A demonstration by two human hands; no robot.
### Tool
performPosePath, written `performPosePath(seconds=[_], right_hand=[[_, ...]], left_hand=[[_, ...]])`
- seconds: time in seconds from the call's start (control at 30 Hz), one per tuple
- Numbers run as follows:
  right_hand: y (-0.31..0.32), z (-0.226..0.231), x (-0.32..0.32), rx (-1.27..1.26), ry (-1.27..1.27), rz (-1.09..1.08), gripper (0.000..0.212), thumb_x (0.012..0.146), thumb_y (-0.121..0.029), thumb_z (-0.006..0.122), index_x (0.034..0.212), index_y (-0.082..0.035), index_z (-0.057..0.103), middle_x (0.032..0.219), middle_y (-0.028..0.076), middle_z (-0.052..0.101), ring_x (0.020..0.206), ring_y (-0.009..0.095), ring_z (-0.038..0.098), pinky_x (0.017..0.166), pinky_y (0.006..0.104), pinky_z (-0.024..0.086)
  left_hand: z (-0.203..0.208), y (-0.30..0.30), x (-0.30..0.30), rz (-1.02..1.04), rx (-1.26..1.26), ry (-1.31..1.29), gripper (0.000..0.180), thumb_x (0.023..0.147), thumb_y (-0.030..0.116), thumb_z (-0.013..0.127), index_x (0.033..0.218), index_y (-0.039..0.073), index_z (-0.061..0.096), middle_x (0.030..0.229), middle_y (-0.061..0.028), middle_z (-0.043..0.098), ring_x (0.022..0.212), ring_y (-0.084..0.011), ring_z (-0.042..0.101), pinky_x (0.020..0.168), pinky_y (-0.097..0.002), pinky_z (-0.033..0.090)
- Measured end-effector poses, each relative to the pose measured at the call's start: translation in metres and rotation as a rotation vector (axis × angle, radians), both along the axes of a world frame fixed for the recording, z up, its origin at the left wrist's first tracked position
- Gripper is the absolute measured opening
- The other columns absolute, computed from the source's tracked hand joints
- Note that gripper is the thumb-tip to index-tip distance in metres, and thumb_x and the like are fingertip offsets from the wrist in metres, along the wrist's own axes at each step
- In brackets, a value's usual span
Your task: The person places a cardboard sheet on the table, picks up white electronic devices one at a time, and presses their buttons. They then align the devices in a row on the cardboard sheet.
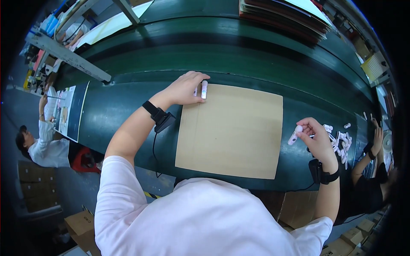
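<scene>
Nearest: white shirt (209, 217), lower part cut off by frame edge. Two black wrist devices, left (162, 120) and right (315, 171), one per wrist; each trails a cable, far ends lost to view.

One tan cardboard sheet (230, 132) lies flat on the green table (115, 115), all four edges mostly visible, upper left corner covered by the left hand (185, 88). Thumb and fingers there bracket two small whitish pieces: one (204, 90) in plain sight near the sheet's top edge, the other (195, 92) mostly hidden behind the fingers. Can't tell if that hand grips them or only touches.

Right hand (314, 135), well apart from the left, pinches one small white piece (293, 138) with a round end, off the sheet's right side. Just beyond that hand, a pile (342, 145) of similar pieces; they overlap and the hand blocks some, no exact count. One loose piece (347, 125) lies just beside the pile.

Farther: one stack of flat boards (284, 25), top cut off, layers uncountable. Left, one co-worker in white (49, 147) by a printed panel (66, 113). Right, a co-worker's arm (367, 155), partly lost in the dark rim.
</scene>
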State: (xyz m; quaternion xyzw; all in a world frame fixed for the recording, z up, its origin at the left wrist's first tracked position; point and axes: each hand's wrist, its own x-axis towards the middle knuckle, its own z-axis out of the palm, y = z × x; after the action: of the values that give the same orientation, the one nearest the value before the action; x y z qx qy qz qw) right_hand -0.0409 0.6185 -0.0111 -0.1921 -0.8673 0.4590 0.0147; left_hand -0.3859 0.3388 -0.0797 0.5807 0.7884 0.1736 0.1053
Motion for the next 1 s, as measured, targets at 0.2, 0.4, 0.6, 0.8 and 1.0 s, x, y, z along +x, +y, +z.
performPosePath(seconds=[0.2, 0.4, 0.6, 0.8, 1.0], right_hand=[[-0.009, 0.001, -0.015, 0.062, 0.077, 0.008, 0.025, 0.082, 0.004, 0.067, 0.106, -0.001, 0.061, 0.089, 0.001, 0.062, 0.08, 0.008, 0.054, 0.072, 0.0208, 0.044], [-0.016, 0.007, -0.035, 0.1, 0.091, 0.034, 0.026, 0.081, 0.003, 0.067, 0.107, 0.0, 0.061, 0.089, 0.001, 0.062, 0.079, 0.009, 0.054, 0.073, 0.0217, 0.044], [-0.03, 0.013, -0.08, 0.041, 0.036, 0.132, 0.021, 0.084, 0.0, 0.067, 0.104, 0.0, 0.061, 0.089, 0.001, 0.062, 0.079, 0.007, 0.056, 0.071, 0.0206, 0.045], [-0.055, -0.011, -0.152, -0.127, 0.014, 0.298, 0.017, 0.088, -0.007, 0.066, 0.103, 0.0, 0.062, 0.086, 0.001, 0.063, 0.077, 0.007, 0.058, 0.07, 0.0214, 0.048], [-0.077, -0.04, -0.213, -0.001, -0.049, 0.336, 0.018, 0.088, -0.012, 0.066, 0.101, 0.0, 0.063, 0.082, 0.002, 0.064, 0.074, 0.008, 0.058, 0.07, 0.0232, 0.048]], left_hand=[[-0.008, 0.008, -0.005, -0.03, -0.035, -0.003, 0.072, 0.069, 0.017, 0.082, 0.131, 0.004, 0.048, 0.126, -0.0161, 0.055, 0.123, -0.0338, 0.048, 0.105, -0.041, 0.04], [-0.01, 0.007, -0.006, -0.008, -0.037, -0.022, 0.069, 0.07, 0.018, 0.078, 0.131, 0.006, 0.049, 0.122, -0.0158, 0.057, 0.121, -0.0342, 0.05, 0.103, -0.0415, 0.04], [-0.012, 0.004, -0.006, -0.03, -0.017, -0.02, 0.068, 0.07, 0.019, 0.077, 0.13, 0.006, 0.049, 0.12, -0.0157, 0.058, 0.12, -0.0343, 0.05, 0.103, -0.0419, 0.04], [-0.014, 0.002, -0.003, -0.036, -0.022, -0.058, 0.071, 0.069, 0.018, 0.08, 0.131, 0.005, 0.049, 0.124, -0.0168, 0.055, 0.122, -0.0361, 0.048, 0.105, -0.0426, 0.038], [-0.018, -0.017, 0.006, -0.039, 0.215, -0.062, 0.072, 0.067, 0.02, 0.082, 0.13, 0.006, 0.049, 0.128, -0.0174, 0.053, 0.122, -0.0367, 0.047, 0.105, -0.0429, 0.037]])
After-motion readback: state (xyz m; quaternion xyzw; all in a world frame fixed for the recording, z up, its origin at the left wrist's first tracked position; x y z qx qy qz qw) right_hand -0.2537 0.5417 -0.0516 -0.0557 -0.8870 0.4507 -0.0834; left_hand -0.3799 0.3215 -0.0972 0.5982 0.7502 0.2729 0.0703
